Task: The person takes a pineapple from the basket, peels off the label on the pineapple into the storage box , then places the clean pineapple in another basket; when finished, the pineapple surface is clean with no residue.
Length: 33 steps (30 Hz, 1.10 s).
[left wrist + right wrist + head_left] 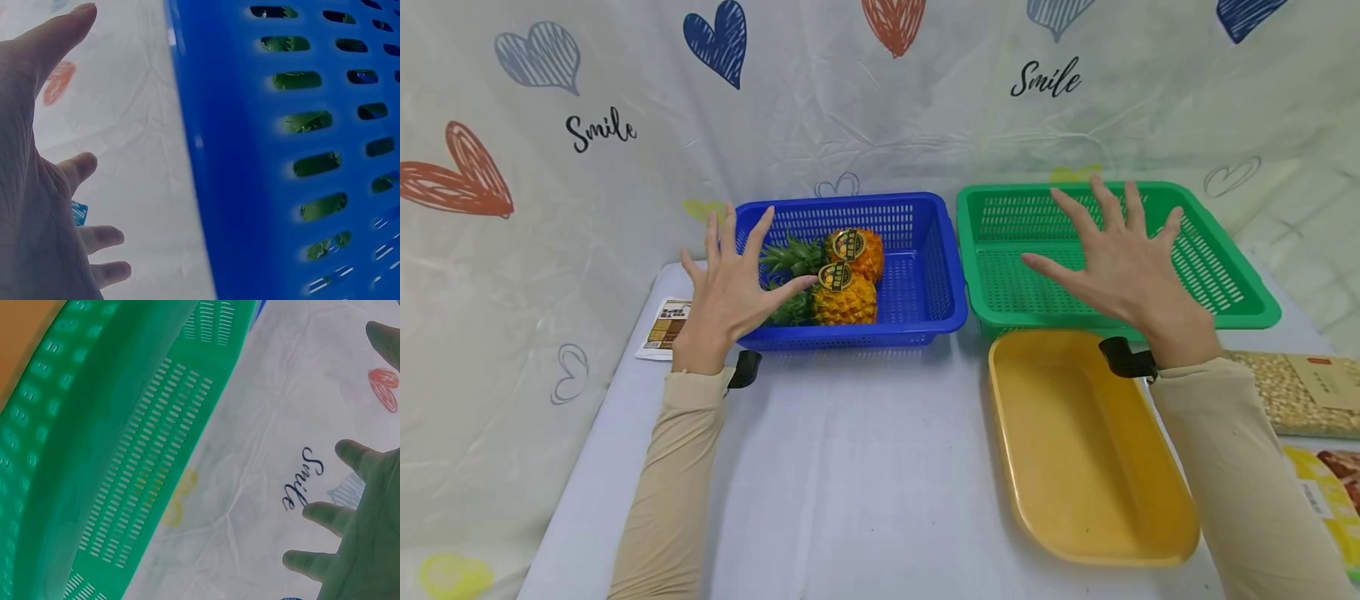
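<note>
On the white-covered tabletop [865,467], a yellow-orange plastic tub [1060,433] sits near the right edge; beyond it the left hand [722,287] spreads a wide grip, holding nothing, above the left end of a slotted blue plastic basket [895,330], the right hand [1123,271] equally wide and bare above a slotted green plastic basket [1045,319]; a reach would probably go best clearing the rim first, then cupping fruit, not leaves. Two orange-yellow pineapples [850,308] lie inside the blue basket, toward the tabletop's far left corner; crowns point left, long axes roughly parallel to the far edge.
</note>
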Tool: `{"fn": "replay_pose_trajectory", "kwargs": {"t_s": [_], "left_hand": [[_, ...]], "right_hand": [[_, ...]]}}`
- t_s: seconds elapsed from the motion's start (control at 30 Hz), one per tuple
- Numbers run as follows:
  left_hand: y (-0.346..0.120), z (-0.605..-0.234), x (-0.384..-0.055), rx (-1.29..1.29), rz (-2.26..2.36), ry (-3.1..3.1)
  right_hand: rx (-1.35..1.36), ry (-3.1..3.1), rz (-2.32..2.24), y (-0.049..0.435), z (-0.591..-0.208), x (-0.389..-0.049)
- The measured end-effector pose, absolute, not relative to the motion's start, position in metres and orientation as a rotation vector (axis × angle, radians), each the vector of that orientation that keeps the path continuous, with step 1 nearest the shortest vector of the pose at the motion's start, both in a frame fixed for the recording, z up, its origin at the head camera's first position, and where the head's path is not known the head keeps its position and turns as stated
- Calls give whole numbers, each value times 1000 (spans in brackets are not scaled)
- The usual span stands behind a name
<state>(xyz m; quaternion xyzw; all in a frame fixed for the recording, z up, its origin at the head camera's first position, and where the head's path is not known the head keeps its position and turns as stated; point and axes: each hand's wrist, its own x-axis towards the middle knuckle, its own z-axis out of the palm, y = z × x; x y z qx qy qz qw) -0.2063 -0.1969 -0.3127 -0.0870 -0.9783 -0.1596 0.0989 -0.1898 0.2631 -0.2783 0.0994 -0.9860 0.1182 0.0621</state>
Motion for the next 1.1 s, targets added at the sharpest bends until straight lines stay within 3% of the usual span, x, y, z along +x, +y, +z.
{"fn": "replay_pose_trajectory", "kwargs": {"t_s": [0.33, 0.57, 1.1], "left_hand": [[-204, -316, -205, -267, -486, -2894], [-226, -326, -189, -245, -586, -2828], [-262, -365, -162, -102, -1390, -2636]], "right_hand": [[308, -3023, 283, 256, -279, -191], [461, -2972, 203, 227, -279, -186], [919, -2720, 178, 148, -271, -176]]}}
